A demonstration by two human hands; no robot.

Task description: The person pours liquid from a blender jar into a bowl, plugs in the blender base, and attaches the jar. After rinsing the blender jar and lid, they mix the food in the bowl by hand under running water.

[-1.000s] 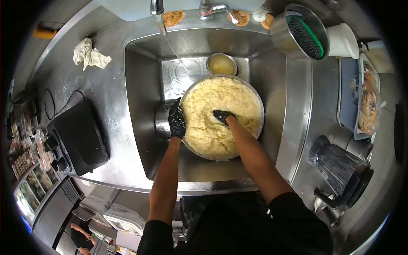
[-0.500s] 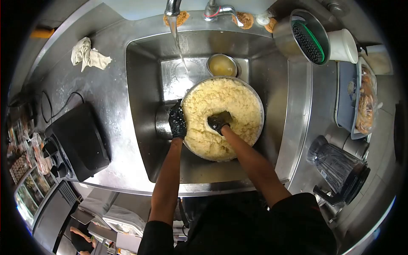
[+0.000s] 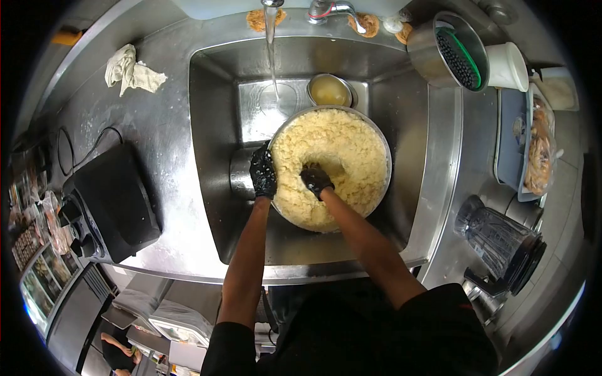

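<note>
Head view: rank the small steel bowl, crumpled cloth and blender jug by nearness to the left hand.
1. Small steel bowl, in the sink, beyond the left hand.
2. Crumpled cloth, far-left counter.
3. Blender jug, right counter.

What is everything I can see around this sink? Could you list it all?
sink: one, steel, centre of the counter
tap: one, steel, top edge, water running
large bowl: one, steel, in the sink, full of pale yellow mash
small bowl: one, steel, yellowish liquid inside, behind the large bowl
cloth: one, off-white, crumpled, upper left
appliance: one, black, counter left
pot: one, steel, upper right
cup: one, white, beside the pot
blender jug: one, dark, right
left hand: black glove, on the large bowl's rim
right hand: black glove, in the mash
</note>
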